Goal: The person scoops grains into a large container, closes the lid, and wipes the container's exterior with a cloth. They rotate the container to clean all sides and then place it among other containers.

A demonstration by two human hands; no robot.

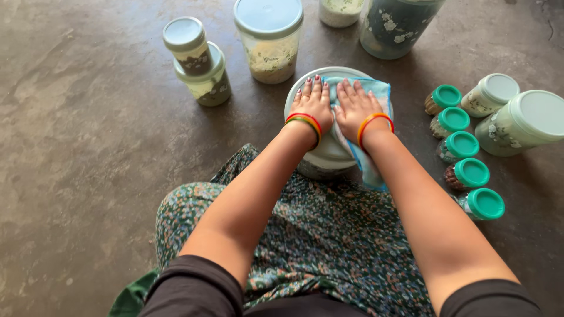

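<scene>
– What's under you there?

– A rough, mottled concrete floor (88, 135), matt and grey-brown. My lap is covered in soft floral-print cloth (329, 246), green with small specks.

– And the big containers?

– At the top right stands a tall dark-green tub (393, 26) with pale blotches. On the far right a pale-green jar (523, 123) lies on its side, smooth plastic with a round lid. Straight ahead is a clear cylindrical jar (270, 41) with a flat pale lid and yellowish powder inside.

– What are your hands on?

– A round container with a smooth pale lid (329, 152), sitting on the floor just in front of my knees. A thin light-blue cloth (370, 170) lies over its right half and hangs down the side. My left hand (311, 104) rests flat on the bare lid, fingers together. My right hand (354, 105) presses flat on the cloth, fingers spread a little. Neither grips anything.

– Smaller things?

– 2 stacked jars (200, 64) at the left, and 5 little bottles with bright-green ribbed caps (467, 170) in a row at the right.
</scene>
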